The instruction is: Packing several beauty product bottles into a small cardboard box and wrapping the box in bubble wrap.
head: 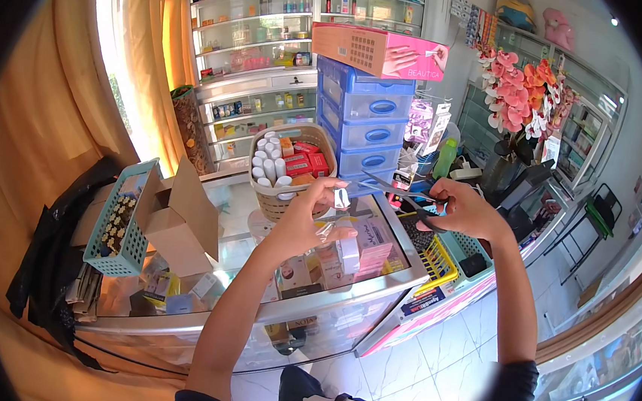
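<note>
My left hand (311, 216) is held above the glass display counter, its fingers pinching a small piece of shiny silver-and-clear wrapping (342, 197). More clear film shows between the lower fingers. My right hand (464, 209) grips a pair of scissors (406, 193) by dark handles, the blades parted and pointing left towards the wrapping. A white roll-like item (348, 253) appears just below my left hand; whether it hangs from the film or rests on the glass, I cannot tell. Beyond my left hand, a beige woven plastic basket (290, 201) holds white-capped bottles and red boxes.
Behind stands a blue drawer tower (374, 131) with a pink box (378, 52) on top. An open cardboard box (184, 218) and a turquoise basket (118, 264) are on the left. A yellow basket (440, 266) lies below my right hand, near artificial flowers (516, 91).
</note>
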A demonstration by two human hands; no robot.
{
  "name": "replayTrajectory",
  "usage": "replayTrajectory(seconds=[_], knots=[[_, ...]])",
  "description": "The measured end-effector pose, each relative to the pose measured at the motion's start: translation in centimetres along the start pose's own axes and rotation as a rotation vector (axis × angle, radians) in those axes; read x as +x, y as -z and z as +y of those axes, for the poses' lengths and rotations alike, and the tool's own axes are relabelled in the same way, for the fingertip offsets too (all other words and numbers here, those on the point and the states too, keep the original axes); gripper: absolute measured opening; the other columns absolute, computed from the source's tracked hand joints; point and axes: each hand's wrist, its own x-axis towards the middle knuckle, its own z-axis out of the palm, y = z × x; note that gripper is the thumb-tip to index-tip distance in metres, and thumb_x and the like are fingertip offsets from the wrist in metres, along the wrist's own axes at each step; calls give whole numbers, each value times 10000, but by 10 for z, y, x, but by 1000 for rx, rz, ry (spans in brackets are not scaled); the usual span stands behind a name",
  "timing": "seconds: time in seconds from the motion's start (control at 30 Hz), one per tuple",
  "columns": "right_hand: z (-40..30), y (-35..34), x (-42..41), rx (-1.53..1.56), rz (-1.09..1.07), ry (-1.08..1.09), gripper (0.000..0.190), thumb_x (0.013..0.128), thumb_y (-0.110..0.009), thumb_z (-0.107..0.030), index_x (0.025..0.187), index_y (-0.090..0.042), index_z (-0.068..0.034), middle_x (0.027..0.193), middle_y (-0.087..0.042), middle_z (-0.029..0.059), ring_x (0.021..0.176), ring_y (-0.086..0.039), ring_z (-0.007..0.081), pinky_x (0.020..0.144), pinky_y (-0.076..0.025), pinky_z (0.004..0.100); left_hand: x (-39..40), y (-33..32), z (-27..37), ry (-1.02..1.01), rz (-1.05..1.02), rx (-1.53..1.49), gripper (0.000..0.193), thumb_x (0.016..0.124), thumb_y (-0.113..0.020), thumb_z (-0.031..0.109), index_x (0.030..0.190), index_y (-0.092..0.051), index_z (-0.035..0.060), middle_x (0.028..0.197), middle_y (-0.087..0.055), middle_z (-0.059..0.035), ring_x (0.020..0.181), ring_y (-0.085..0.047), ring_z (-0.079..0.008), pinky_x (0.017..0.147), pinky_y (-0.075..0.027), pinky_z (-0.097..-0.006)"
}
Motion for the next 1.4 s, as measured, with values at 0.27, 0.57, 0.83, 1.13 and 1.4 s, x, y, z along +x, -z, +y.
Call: replayTrajectory(seconds=[0.27, 0.57, 0.83, 1.13, 1.4], knots=[[-23, 0, 7, -62, -124, 27, 341, 672, -798, -172, 879, -574, -20, 766, -573, 12, 694, -507, 72, 588, -361, 215, 0, 2, -1, 5, -43, -5, 737, 681, -845, 269, 1274, -433, 122, 965, -614, -74, 991, -597, -196, 942, -442, -379], [-29, 3, 17, 13, -178, 41, 249, 690, -770, -189, 742, -624, 6, 683, -635, 53, 630, -578, 100, 554, -415, 243, 0, 1, 8, -19, -38, -5, 726, 683, -843, 241, 1268, -434, 107, 1001, -632, -85, 1035, -604, -198, 977, -428, -394], [-29, 4, 18, 22, -187, 26, 208, 704, -758, -150, 719, -618, 3, 650, -620, 32, 567, -547, 70, 484, -383, 227, -1, 0, 7, -28, -29, -3, 731, 677, -847, 244, 1269, -439, 110, 995, -632, -79, 1033, -603, -196, 981, -425, -396], [-37, 5, 13, 17, -189, 4, 145, 733, -728, -85, 716, -608, -5, 615, -604, 19, 531, -524, 53, 458, -370, 213, 0, 0, 5, -18, -31, 6, 743, 676, -848, 245, 1280, -433, 123, 1009, -629, -76, 1043, -598, -201, 984, -423, -403], [-32, 4, 14, -105, -146, 96, 242, 679, -788, -157, 681, -603, -1, 620, -624, 34, 559, -545, 87, 496, -399, 261, 0, 0, 4, -7, -41, -3, 777, 674, -848, 256, 1307, -419, 122, 1022, -626, -83, 1049, -597, -210, 982, -425, -402]])
